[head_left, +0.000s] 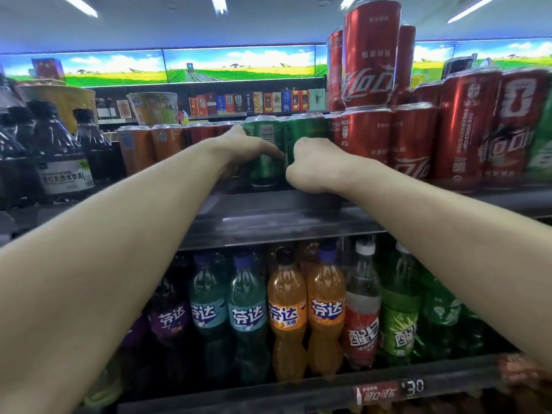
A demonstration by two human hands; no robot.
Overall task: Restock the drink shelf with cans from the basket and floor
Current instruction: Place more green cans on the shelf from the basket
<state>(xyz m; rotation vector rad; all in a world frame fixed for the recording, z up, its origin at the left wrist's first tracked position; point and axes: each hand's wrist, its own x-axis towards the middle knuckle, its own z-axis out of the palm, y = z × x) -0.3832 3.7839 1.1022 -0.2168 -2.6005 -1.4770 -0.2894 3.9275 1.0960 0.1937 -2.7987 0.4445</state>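
Both my arms reach up to the can shelf (268, 216). My left hand (245, 144) is wrapped around a green can (264, 156) that stands on the shelf, barcode facing me. My right hand (310, 162) is closed around a second green can (304, 127) just to the right of the first; only that can's top part shows above my fist. The two green cans stand side by side and touch. The basket and the floor are out of view.
Red cola cans (412, 138) stand stacked two high right of the green cans. Orange cans (136, 147) and dark bottles (62, 156) fill the shelf's left side. Below is a shelf of soda bottles (286, 315) in several colours.
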